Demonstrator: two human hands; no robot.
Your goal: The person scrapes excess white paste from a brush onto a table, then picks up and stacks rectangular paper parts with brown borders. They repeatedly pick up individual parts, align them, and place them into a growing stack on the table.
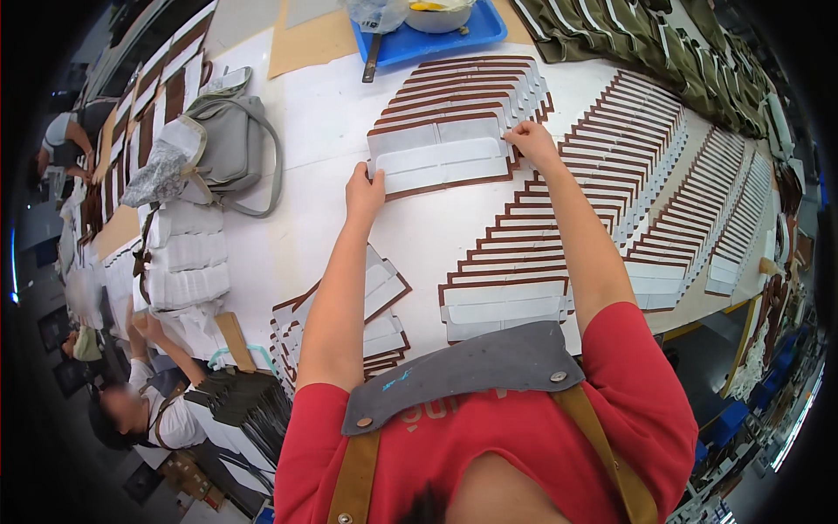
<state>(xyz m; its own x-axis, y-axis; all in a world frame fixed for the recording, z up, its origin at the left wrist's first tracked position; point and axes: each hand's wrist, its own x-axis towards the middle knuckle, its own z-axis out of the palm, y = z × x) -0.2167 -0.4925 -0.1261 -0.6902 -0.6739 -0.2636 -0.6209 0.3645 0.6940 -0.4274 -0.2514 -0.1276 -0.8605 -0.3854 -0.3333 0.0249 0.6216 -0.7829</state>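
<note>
A flat white panel with a brown border [445,157] lies at the front of a fanned row of similar panels [454,87] on the white table. My left hand [365,194] is closed at its lower left corner, thumb on the near face. At the right edge, my right hand [532,144] pinches the brown border between thumb and fingers. Beneath my right forearm, a longer row of overlapping brown-edged panels [506,301] runs toward the far right. A loose pile of such panels [384,284] lies near my left forearm.
A blue tray [484,31] holding a bowl stands at the far edge. A grey bag [249,148] and white stacks [188,253] lie to the left. Olive-green pieces [628,39] are heaped at far right. Another person [170,410] works at lower left, near dark stacked sheets [244,402].
</note>
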